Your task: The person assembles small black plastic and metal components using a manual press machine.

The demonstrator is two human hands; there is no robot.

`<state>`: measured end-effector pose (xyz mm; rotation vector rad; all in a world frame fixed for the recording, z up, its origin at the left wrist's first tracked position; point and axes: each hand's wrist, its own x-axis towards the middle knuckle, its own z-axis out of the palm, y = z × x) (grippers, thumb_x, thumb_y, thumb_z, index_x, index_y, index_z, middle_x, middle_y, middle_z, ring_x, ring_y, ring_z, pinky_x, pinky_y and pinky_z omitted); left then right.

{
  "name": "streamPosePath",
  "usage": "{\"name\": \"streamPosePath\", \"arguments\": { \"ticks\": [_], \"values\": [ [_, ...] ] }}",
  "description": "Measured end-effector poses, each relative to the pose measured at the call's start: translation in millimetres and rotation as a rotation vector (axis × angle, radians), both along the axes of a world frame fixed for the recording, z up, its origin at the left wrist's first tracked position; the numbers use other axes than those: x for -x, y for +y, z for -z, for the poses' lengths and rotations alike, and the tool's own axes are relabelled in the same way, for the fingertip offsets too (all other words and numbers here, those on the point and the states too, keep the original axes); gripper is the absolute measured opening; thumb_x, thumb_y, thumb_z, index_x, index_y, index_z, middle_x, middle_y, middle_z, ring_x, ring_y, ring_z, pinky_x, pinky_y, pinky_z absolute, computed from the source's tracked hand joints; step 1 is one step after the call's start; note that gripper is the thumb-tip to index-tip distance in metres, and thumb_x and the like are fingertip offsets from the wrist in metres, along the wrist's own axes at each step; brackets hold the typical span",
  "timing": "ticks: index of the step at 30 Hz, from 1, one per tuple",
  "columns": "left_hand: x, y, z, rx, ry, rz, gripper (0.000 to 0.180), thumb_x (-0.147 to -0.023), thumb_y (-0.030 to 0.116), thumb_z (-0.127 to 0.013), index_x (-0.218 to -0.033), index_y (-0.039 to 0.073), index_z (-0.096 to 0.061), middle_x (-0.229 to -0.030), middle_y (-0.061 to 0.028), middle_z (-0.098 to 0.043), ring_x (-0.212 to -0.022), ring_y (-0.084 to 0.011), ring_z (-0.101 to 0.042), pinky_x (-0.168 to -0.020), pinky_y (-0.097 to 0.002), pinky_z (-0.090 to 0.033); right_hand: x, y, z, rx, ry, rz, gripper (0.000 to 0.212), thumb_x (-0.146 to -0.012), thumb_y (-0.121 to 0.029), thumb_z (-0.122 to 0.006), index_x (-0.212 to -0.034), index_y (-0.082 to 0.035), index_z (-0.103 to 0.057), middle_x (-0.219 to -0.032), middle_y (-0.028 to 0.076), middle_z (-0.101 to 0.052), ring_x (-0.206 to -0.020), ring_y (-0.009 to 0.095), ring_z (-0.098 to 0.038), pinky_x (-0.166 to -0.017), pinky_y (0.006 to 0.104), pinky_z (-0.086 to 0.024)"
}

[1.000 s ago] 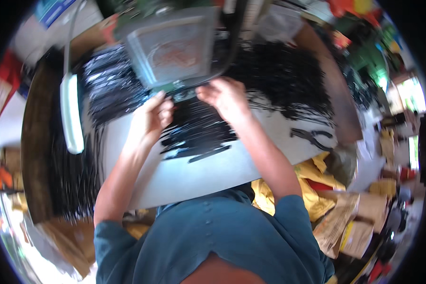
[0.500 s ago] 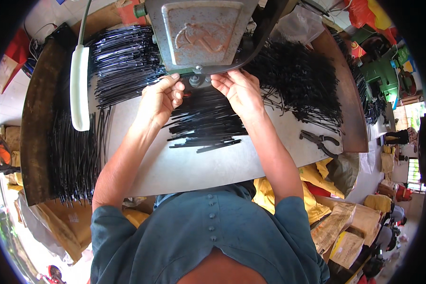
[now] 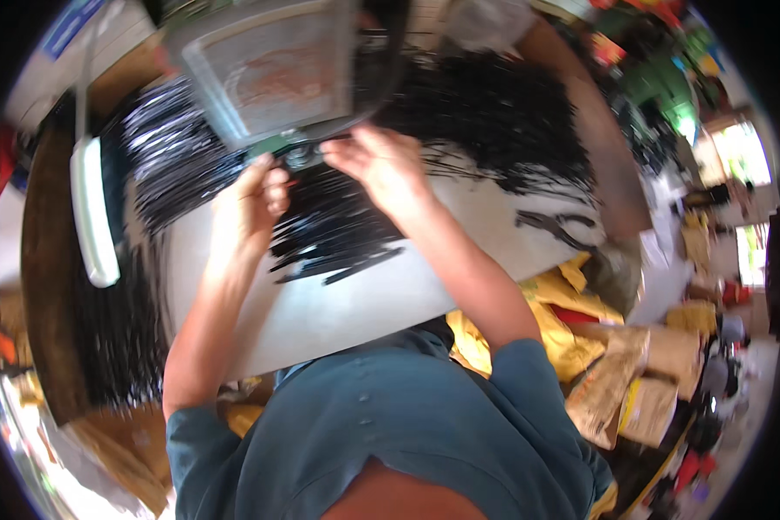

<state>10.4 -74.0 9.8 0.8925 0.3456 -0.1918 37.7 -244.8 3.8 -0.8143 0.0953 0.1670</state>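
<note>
My left hand (image 3: 250,206) is closed at the lower front of a grey press-like machine (image 3: 273,78), thumb and fingers pressed together. Opposite it, my right hand (image 3: 383,169) reaches to the same spot with its fingers bunched. Between the fingertips sits a small round metal part (image 3: 296,156) of the machine. Whatever the fingers pinch is hidden by blur. Just below the hands, a loose pile of thin black rods (image 3: 334,225) lies on the pale metal tabletop (image 3: 338,299).
More black rods lie in stacks at the left (image 3: 169,156), near left (image 3: 117,321) and right (image 3: 503,121). Black-handled pliers (image 3: 555,227) rest near the right edge. A white lamp (image 3: 94,212) hangs at left. Raised brown side walls (image 3: 48,260) border the table; yellow sacks (image 3: 572,303) lie beyond its front edge.
The whole view has swung and tilted, so the machine and table appear farther left, with blur. Both hands stay at the machine's lower front; the right fingers look straighter.
</note>
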Motion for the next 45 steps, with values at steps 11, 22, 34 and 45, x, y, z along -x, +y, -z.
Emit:
{"name": "streamPosePath", "arguments": {
  "ticks": [11,22,34,45],
  "values": [
    [-5.8,26.0,-14.5,-0.124,0.048,0.206,0.012,-0.076,0.015,-0.058,-0.075,0.004,-0.054,-0.067,-0.0059,-0.058,-0.053,-0.0111,-0.051,-0.045,-0.0200,-0.038,-5.6,-116.6,-43.2,1.526,-0.440,0.315,0.014,-0.071,-0.008,-0.059,-0.083,-0.001,-0.060,-0.075,0.009,-0.058,-0.059,0.016,-0.057,-0.054,0.0253,-0.045],
    [1.0,21.1,-13.0,-0.124,-0.102,0.189,0.006,-0.068,0.003,-0.054,-0.072,0.005,-0.051,-0.072,-0.0079,-0.053,-0.059,-0.0121,-0.048,-0.040,-0.0189,-0.031,4.1,-161.0,-47.6,2.116,-0.523,0.328,0.010,-0.072,-0.008,-0.056,-0.081,-0.007,-0.059,-0.086,0.006,-0.055,-0.074,0.027,-0.055,-0.066,0.0325,-0.045],
    [15.8,12.1,-17.5,-0.374,-0.067,0.214,0.004,-0.073,0.006,-0.059,-0.072,0.004,-0.056,-0.059,-0.0028,-0.055,-0.038,-0.0039,-0.036,-0.035,-0.0167,-0.026,10.4,-18.9,-16.3,1.473,-0.878,-0.010,0.012,-0.074,-0.013,-0.059,-0.086,-0.011,-0.061,-0.058,0.001,-0.054,-0.049,0.010,-0.050,-0.045,0.0220,-0.041],
    [16.7,10.9,-16.5,-0.448,-0.135,0.186,0.008,-0.070,0.006,-0.062,-0.070,0.003,-0.054,-0.059,-0.0040,-0.054,-0.039,-0.0031,-0.037,-0.036,-0.0158,-0.025,0.3,11.1,-22.9,0.663,-0.168,-0.357,0.016,-0.077,-0.011,-0.057,-0.081,0.004,-0.059,-0.056,0.000,-0.049,-0.047,0.003,-0.041,-0.041,0.0168,-0.032]
  ]
}}
